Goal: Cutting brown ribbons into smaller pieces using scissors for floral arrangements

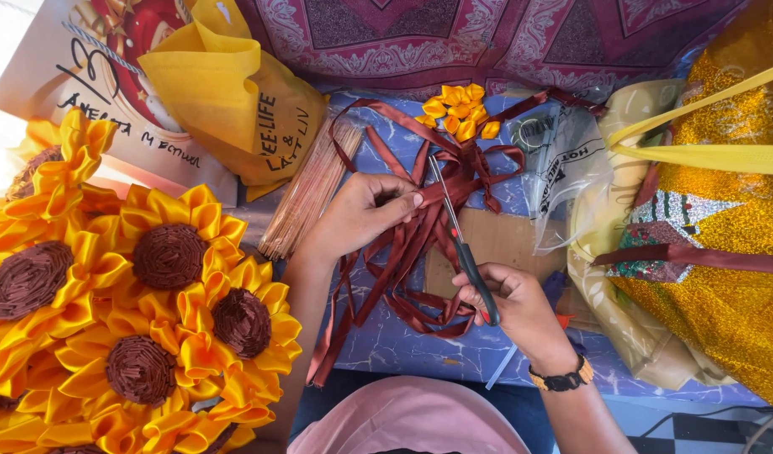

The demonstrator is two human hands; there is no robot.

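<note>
My left hand (363,212) pinches a strip of brown satin ribbon (403,252) near the middle of the view. Scissors (458,235) with dark handles are held in my right hand (513,307), their blades pointing up toward the ribbon by my left fingers. Long loops of the same brown ribbon lie tangled on the blue marbled surface (412,345) between my hands. A small cluster of folded yellow ribbon petals (460,109) rests just beyond the ribbon pile.
Finished yellow ribbon sunflowers (151,311) with brown centres fill the left. A bundle of thin wooden sticks (311,189) lies beside my left wrist. A yellow fabric bag (235,101) is behind, clear plastic bags (563,168) and a glittery gold bag (723,252) are right. Cardboard (508,244) lies under the ribbon.
</note>
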